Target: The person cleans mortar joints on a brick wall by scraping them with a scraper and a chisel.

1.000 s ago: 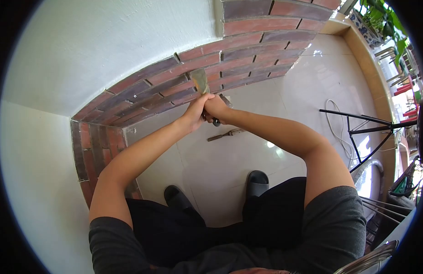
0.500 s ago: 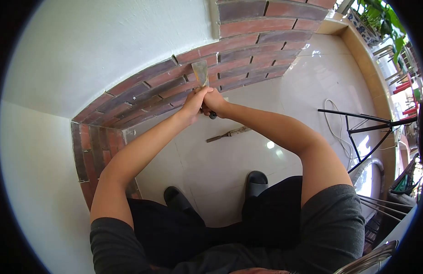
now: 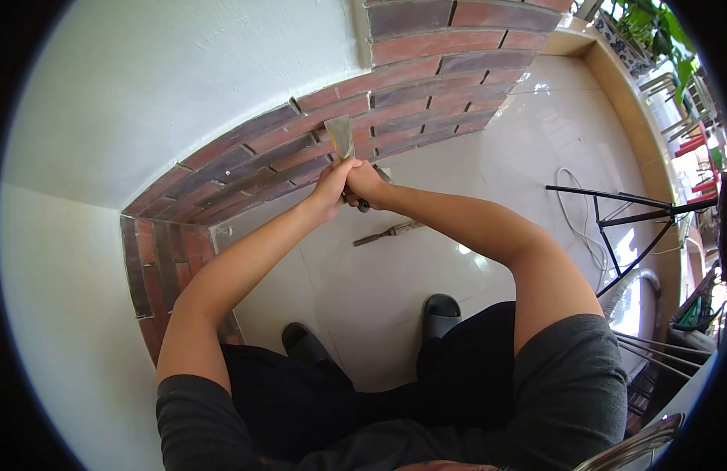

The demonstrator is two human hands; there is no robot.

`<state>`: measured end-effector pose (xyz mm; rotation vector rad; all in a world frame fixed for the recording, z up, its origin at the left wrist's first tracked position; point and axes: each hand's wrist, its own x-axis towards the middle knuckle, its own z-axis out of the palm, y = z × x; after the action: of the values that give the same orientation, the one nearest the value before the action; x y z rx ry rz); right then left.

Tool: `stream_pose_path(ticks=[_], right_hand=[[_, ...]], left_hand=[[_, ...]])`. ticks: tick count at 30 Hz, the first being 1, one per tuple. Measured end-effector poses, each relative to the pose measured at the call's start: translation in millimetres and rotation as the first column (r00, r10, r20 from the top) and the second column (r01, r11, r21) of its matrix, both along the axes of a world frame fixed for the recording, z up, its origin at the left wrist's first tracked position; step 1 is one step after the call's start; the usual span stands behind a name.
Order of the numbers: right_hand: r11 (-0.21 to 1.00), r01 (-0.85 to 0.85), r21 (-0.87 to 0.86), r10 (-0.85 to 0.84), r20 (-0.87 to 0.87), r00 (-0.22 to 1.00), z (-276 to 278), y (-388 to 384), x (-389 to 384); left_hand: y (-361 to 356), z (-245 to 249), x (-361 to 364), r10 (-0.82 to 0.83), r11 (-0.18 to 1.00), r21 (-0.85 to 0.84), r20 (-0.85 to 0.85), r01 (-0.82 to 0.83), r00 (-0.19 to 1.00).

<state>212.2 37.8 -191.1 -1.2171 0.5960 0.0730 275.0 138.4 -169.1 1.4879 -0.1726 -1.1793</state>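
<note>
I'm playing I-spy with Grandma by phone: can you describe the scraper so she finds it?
From the brick wall, look to the left hand and right hand clasped before it. The scraper pokes out of them; its wide, flared blade sets it apart from the slim tool lying on the floor.

From my end I see white wall (image 3: 183,94) above red-brown brick (image 3: 430,47), glossy pale tile floor (image 3: 536,141), tan ledge (image 3: 634,118) right, black metal stand (image 3: 674,213) near it, leafy plant (image 3: 666,35) top right.
</note>
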Motion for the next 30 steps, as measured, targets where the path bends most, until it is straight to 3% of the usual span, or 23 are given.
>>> stream_pose_path(ticks=[7, 11, 16, 19, 30], right_hand=[[1.0, -0.024, 0.01, 0.023, 0.079, 0.997, 2, -7, 5], [0.999, 0.021, 0.043, -0.021, -0.006, 1.0, -3, -3, 4], [0.999, -0.021, 0.044, 0.018, 0.076, 0.997, -2, -7, 6], [0.999, -0.05, 0.009, 0.05, -0.001, 0.999, -8, -6, 7], [0.999, -0.042, 0.016, 0.041, 0.025, 0.999, 1, -7, 6]], left_hand=[[-3, 3, 6, 0.005, 1.0, -0.024, 0.037, -0.004, 0.999], [-4, 3, 3, 0.032, 0.999, -0.011, 0.027, -0.032, 0.999], [-2, 4, 6, 0.009, 0.999, -0.033, 0.04, -0.008, 0.999], [-3, -1, 3, 0.052, 0.999, -0.006, 0.024, -0.051, 0.998], [-4, 5, 4, 0.048, 0.999, -0.018, 0.041, -0.047, 0.998]])
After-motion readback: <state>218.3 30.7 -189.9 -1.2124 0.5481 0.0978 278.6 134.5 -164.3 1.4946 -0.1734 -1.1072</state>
